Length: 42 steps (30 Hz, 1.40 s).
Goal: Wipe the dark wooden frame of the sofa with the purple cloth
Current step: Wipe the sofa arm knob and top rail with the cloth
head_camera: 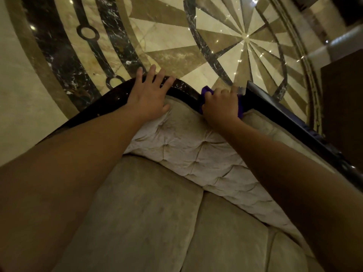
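Evidently soft and light, the purple cloth (205, 95) bunches under the clenched right hand (221, 104) on the glossy, rigid sofa frame (182, 86); the left hand (149, 97) rests spread flat.

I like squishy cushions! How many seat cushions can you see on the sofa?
2: one beige velvet seat cushion lower left, another beside it to the right. The arms cover parts, so more may be hidden.
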Motion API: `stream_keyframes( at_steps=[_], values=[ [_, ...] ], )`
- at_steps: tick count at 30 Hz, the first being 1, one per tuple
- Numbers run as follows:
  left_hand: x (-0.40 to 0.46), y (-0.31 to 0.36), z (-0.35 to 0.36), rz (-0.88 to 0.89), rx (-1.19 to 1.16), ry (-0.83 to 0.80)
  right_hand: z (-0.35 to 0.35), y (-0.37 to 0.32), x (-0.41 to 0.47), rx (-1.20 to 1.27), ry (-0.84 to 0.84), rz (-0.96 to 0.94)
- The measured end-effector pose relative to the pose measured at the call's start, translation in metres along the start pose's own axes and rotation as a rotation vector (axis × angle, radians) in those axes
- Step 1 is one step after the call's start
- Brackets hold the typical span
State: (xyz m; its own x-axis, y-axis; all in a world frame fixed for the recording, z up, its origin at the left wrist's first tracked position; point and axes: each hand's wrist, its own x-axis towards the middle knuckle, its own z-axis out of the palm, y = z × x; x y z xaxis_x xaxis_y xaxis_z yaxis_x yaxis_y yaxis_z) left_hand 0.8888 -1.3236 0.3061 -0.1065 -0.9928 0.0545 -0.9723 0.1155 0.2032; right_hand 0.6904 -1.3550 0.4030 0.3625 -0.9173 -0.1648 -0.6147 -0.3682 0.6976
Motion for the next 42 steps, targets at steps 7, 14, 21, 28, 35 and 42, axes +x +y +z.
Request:
stream_keyframes(
  at_steps=[7,14,21,28,35,42],
  values=[
    [-0.003,-0.001,-0.001,0.003,0.004,-0.007,-0.027,0.014,-0.004,-0.543,-0.218,-0.062],
    [-0.003,0.001,-0.002,-0.004,0.022,0.005,-0.052,0.023,-0.009,-0.664,-0.263,-0.096],
    [-0.004,0.004,-0.008,-0.012,0.032,-0.034,-0.068,0.034,-0.009,-0.527,-0.288,-0.057],
    [-0.005,0.001,-0.021,-0.010,-0.068,-0.113,-0.077,0.059,-0.007,-0.155,-0.174,0.051],
    [-0.050,0.032,-0.049,-0.084,-0.552,-0.025,-0.077,0.122,-0.077,0.777,0.152,0.573],
    [-0.090,0.082,-0.102,-0.007,-0.712,0.110,-0.073,0.111,-0.148,1.114,0.257,0.560]
  ],
)
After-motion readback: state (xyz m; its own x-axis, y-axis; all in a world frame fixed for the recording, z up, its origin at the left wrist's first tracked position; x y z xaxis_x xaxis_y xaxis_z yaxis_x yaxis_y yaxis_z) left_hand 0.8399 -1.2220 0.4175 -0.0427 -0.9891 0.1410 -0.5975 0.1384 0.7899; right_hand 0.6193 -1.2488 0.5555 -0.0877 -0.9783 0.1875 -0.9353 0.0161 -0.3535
